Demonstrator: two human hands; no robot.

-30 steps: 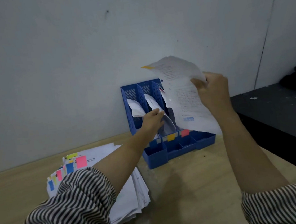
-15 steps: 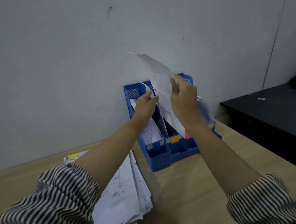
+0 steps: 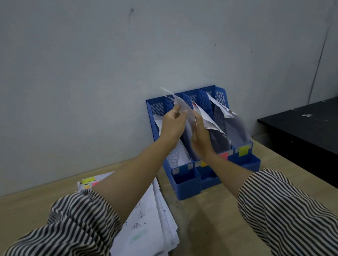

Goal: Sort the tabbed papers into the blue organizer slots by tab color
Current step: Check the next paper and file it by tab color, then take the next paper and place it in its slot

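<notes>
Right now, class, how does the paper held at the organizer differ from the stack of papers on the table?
The held paper is a single sheet, upright and curled, gripped by the left hand and right hand over the blue organizer. The stack of papers is many sheets, lying flat, untouched by either hand. Both are white printed paper.

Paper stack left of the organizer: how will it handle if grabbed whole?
Probably floppy: the paper stack is loose sheets, edges fanned unevenly. Likely to slide apart, since nothing visibly binds it. Looks thick, so probably heavy enough to need both hands.

Grey wall (image 3: 76, 74), wooden table (image 3: 213, 216)
</notes>
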